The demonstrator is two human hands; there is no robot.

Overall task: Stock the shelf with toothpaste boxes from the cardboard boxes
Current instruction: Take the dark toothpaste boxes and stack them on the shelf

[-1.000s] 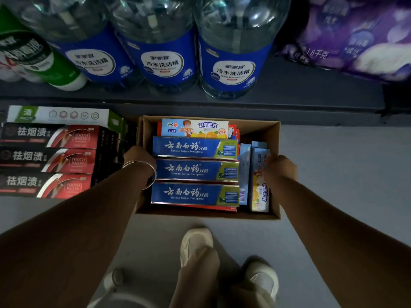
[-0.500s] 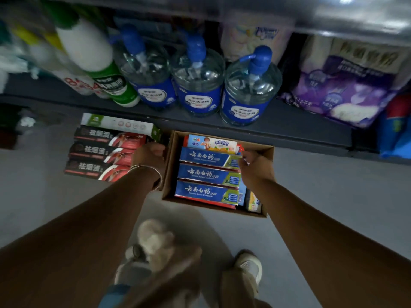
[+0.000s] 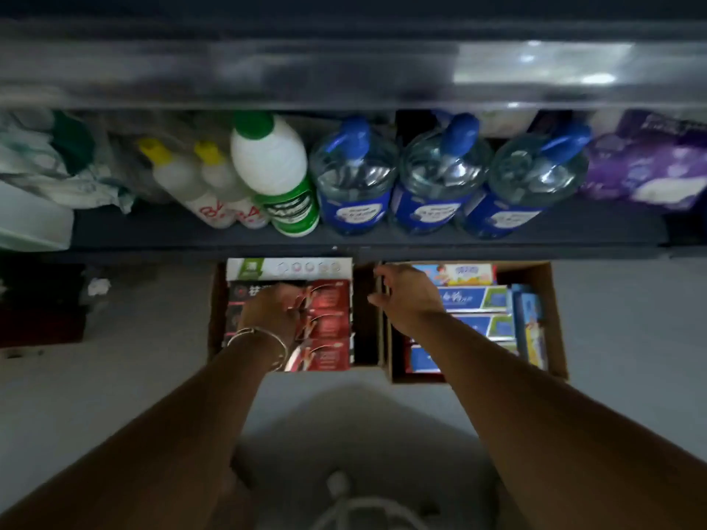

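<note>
Two cardboard boxes stand on the floor below the shelf [image 3: 172, 235]. The left cardboard box [image 3: 215, 319] holds red-and-black toothpaste boxes [image 3: 331, 327] and a white-and-green one [image 3: 290, 267]. My left hand [image 3: 269, 311] lies on the red-and-black boxes, its fingers curled down over the top one. The right cardboard box [image 3: 556, 323] holds blue toothpaste boxes [image 3: 476, 300] and a child-themed one [image 3: 455, 273]. My right hand [image 3: 409, 296] hovers over that box's left wall, fingers spread and holding nothing.
The low shelf carries three clear blue-pump bottles [image 3: 443, 177], a white green-capped bottle [image 3: 275, 174], yellow-capped bottles [image 3: 183, 177], bagged goods [image 3: 57, 162] at left and purple packs [image 3: 650, 170] at right. A blurred upper shelf edge [image 3: 344, 70] overhangs. Grey floor [image 3: 114, 376] surrounds the boxes.
The view rose and shifted left. My left hand left the right box's side and moved onto the red-and-black boxes. My right hand crossed from the box's right part to its left wall.
</note>
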